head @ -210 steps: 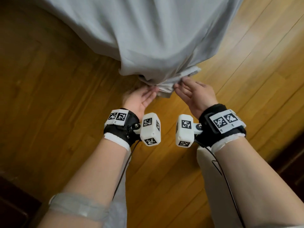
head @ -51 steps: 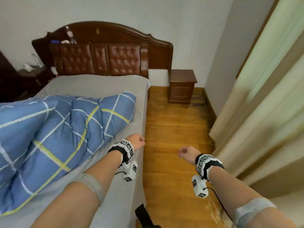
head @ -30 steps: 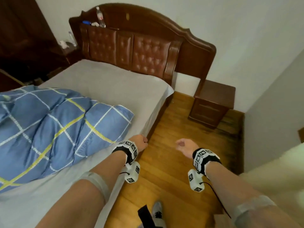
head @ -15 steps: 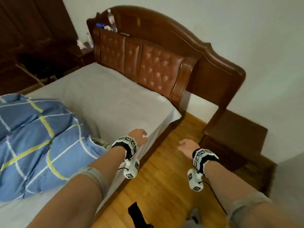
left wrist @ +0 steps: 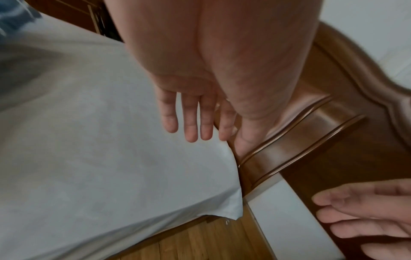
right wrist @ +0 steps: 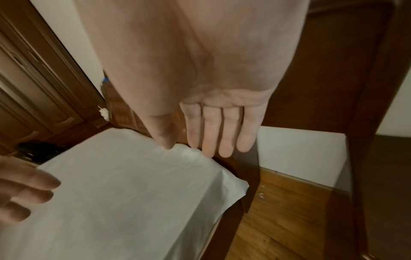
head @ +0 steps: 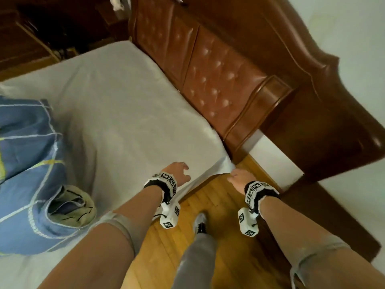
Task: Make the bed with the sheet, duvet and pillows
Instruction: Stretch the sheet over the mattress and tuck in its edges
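Observation:
A grey sheet (head: 125, 113) covers the mattress up to the brown padded headboard (head: 218, 80); its loose corner (head: 226, 165) hangs off the near head-end corner of the bed. A blue checked duvet (head: 27, 163) lies bunched at the left, with a greenish pillow (head: 75, 207) tucked at its edge. My left hand (head: 179, 173) hovers open over the sheet near that corner, fingers spread (left wrist: 189, 119). My right hand (head: 237, 177) is open beside the corner, above the floor, fingers straight (right wrist: 222, 133). Neither hand holds anything.
A dark wooden bedside cabinet (head: 325, 205) stands right of my right arm, against the white wall (head: 358, 38). Wooden floor (head: 218, 205) runs along the bed side, with my leg and shoe (head: 200, 224) on it. Dark furniture (head: 52, 24) stands beyond the bed.
I have walked from the foot along the bed side to the head end. Both hands have gone from loosely curled to open and now reach toward the sheet's corner by the headboard.

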`<state>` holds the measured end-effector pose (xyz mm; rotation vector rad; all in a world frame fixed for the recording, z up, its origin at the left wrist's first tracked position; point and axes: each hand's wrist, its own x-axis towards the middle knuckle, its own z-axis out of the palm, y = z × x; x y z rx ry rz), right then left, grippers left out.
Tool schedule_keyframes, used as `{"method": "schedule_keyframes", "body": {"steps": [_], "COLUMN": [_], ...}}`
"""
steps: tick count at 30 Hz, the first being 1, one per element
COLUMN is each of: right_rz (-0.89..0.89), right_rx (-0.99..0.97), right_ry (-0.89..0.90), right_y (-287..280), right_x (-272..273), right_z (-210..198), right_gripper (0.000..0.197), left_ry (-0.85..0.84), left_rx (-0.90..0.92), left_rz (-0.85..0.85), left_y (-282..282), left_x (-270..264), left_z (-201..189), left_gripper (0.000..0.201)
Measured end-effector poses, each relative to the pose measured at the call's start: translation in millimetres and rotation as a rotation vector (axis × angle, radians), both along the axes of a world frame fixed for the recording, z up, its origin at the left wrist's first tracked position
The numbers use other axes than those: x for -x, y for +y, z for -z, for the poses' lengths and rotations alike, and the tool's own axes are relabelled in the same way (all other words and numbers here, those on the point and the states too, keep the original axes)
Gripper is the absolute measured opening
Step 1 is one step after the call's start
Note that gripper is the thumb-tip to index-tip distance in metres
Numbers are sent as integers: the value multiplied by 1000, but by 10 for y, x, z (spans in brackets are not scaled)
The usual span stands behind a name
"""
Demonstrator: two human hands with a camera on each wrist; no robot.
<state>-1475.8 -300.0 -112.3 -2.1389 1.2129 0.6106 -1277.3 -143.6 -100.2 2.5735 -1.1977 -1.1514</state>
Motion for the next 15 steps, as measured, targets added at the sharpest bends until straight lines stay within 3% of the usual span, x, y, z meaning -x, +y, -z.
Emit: {"method": "schedule_keyframes", "body": {"steps": [9,12,15], "right_rz": [146,209,221], "right_rx": [-97,-68,-38], "right_ry": [84,54,93], "right_y": [-1458,-1702,-1816], "right_x": [-712,-880,-916], "right_z": [1975,2657,3203], "right_gripper": [56,61,61], "left_ry": [-48,-94,-168], "left_rx": [-123,-194,-281], "left_rz": [13,25,79], "left_y": [-1804,-2061,-2097], "left_x": [-347,-417,-367], "left_z": [1865,2487,3032], "left_gripper": [65,68,87]}}
